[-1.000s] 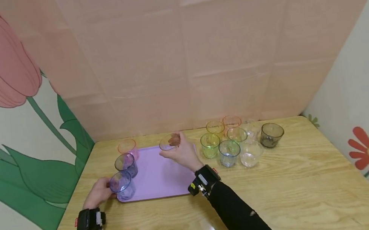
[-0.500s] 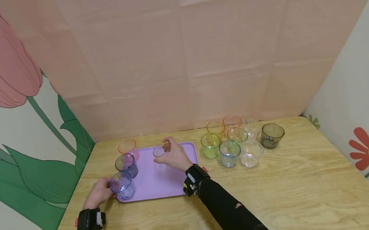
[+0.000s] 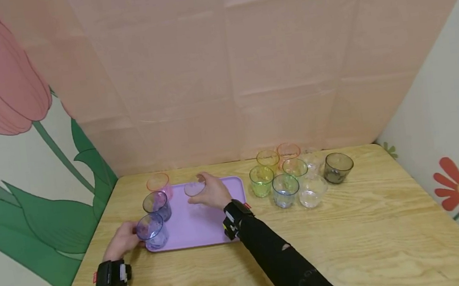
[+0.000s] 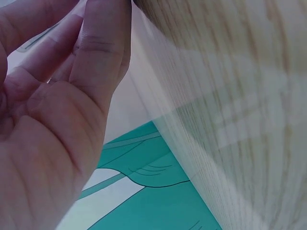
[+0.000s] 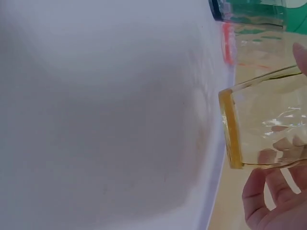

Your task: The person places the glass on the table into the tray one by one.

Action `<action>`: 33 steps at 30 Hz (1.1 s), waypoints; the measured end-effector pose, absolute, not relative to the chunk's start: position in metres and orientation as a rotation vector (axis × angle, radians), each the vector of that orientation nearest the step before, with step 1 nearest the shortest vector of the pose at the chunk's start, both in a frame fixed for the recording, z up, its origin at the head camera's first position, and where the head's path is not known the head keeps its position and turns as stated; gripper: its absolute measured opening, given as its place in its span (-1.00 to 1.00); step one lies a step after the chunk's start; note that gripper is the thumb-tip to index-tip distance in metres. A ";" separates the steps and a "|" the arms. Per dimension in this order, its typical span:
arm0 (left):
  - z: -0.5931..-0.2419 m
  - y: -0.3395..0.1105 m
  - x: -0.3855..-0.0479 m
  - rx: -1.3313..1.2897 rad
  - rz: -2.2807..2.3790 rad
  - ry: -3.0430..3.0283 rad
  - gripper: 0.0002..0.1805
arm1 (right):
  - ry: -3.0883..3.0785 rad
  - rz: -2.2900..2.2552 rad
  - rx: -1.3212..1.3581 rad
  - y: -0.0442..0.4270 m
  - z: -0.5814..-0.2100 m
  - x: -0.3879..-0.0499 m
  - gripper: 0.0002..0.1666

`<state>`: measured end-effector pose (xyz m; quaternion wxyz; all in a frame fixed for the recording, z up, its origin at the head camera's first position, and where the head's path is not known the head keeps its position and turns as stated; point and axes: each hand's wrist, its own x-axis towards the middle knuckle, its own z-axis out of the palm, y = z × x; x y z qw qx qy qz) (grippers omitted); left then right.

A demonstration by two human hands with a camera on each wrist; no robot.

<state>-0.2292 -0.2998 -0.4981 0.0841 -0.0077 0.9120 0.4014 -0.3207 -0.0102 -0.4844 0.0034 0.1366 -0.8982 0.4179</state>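
My right hand point(image 3: 211, 192) grips a clear pale-yellow drinking glass point(image 5: 268, 120) with an amber-tinted base, over the far half of the purple tray point(image 3: 205, 230). In the right wrist view, that glass lies sideways across the picture, with fingers along its wall. My left hand point(image 3: 123, 240) is at the tray's left edge, close beside a blue-violet glass point(image 3: 152, 234). That glass covers its fingertips, and in the left wrist view they run out of the top of the picture, so what they touch is hidden. Behind stand a dark blue glass point(image 3: 158, 207) and a pink glass point(image 3: 159, 184).
Right of the tray stands a cluster of several coloured glasses, among them a green one point(image 3: 262, 182), a blue-rimmed one point(image 3: 284, 191) and a clear one point(image 3: 311, 192). A smoky grey glass point(image 3: 337, 168) stands at the cluster's right. Walls border the wooden table point(image 3: 374, 221).
My right hand has carried its glass leftward and slightly lower over the tray. The left hand and the standing glasses have kept their places.
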 end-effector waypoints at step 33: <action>-0.497 -0.298 -0.229 -0.071 1.188 2.714 -0.76 | -2.849 1.302 0.405 -0.042 -0.482 -0.328 0.04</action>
